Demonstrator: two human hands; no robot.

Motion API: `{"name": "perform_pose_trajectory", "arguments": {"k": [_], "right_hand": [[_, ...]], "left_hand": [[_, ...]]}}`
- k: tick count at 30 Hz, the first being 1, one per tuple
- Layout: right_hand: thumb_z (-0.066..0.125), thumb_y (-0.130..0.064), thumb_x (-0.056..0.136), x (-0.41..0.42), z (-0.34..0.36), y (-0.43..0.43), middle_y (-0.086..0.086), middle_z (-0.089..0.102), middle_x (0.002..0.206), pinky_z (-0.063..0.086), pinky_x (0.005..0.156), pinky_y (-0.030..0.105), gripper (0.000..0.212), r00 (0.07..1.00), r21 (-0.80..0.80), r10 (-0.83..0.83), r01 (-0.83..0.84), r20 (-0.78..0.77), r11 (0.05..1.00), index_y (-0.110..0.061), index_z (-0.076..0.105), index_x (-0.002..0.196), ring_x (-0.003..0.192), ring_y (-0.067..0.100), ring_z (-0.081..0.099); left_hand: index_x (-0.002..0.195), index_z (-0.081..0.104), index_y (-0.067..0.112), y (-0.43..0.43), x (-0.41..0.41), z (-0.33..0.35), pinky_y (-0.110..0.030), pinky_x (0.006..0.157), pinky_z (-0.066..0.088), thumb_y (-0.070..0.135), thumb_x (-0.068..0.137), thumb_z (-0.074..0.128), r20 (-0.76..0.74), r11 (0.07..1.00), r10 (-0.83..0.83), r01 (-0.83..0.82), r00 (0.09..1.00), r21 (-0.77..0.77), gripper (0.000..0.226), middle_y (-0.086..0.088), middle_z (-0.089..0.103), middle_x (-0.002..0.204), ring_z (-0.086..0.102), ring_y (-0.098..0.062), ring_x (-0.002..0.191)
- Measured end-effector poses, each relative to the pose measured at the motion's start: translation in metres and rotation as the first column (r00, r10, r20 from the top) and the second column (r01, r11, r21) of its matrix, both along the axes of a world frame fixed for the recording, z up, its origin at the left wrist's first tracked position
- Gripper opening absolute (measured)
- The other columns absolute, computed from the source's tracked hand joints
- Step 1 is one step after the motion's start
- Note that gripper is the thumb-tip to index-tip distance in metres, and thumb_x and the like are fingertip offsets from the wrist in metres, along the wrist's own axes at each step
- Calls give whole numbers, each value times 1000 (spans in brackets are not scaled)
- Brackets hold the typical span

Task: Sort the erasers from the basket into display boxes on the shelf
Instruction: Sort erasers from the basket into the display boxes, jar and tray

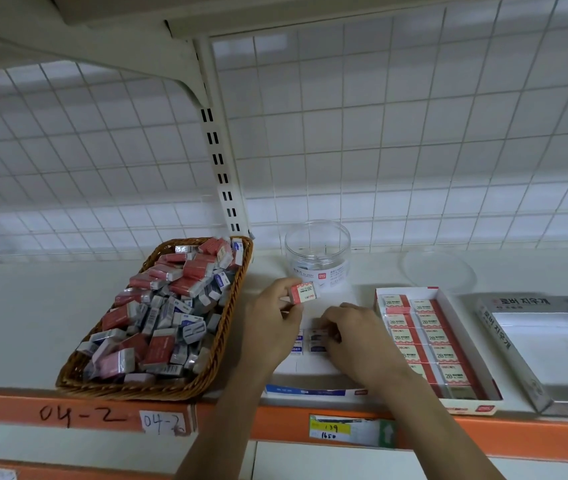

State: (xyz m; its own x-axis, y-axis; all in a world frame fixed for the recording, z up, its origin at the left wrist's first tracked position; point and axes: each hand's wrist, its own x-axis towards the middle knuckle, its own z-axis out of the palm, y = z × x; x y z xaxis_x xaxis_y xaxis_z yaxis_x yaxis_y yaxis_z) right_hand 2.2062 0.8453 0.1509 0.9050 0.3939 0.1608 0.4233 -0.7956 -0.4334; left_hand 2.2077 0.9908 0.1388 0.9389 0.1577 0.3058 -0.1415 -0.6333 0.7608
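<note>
Now, red eraser [305, 293], in left grip [272, 320]

We find everything in a row along the shelf [16, 323]. At far left sits the basket [130, 388], heaped with loose erasers [171, 306]. Just right of it lies a low box [310, 367] beneath both our hands, with what may be two erasers [313, 341] near its rear, half hidden by fingers. Our left hand [272, 323] holds a single eraser [305, 292] above that box's rear edge; our right hand [355, 334] lies over its middle. Behind the low box stands a jar [317, 258], and a lid [438, 270] lies flat to the jar's right. Right of the low box comes a second box [466, 344] with packed erasers [421, 336] in two columns, then a third box [552, 348] at far right.
</note>
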Motion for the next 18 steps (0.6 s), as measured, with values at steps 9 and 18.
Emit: {"name": "perform_pose_trajectory", "arguments": {"k": [9, 18], "right_hand": [[47, -28, 96, 5, 16, -9, -6, 70, 83, 55, 70, 22, 22, 929, 705, -84, 331, -361, 627, -19, 67, 95, 75, 5, 67], [60, -21, 90, 19, 13, -49, 4, 72, 84, 55, 82, 38, 16, 902, 808, -141, 428, -407, 405, -13, 67, 102, 82, 17, 69]], "left_hand": [[104, 57, 42, -31, -2, 18, -9, 73, 50, 8, 84, 69, 122, 987, -88, 103, 989, -123, 42, 19, 66, 96, 63, 5, 86], [107, 61, 24, -68, 9, 18, -14, 86, 49, 1, 84, 64, 114, 941, -316, 327, 942, -93, 32, 7, 66, 108, 62, -3, 99]]}}
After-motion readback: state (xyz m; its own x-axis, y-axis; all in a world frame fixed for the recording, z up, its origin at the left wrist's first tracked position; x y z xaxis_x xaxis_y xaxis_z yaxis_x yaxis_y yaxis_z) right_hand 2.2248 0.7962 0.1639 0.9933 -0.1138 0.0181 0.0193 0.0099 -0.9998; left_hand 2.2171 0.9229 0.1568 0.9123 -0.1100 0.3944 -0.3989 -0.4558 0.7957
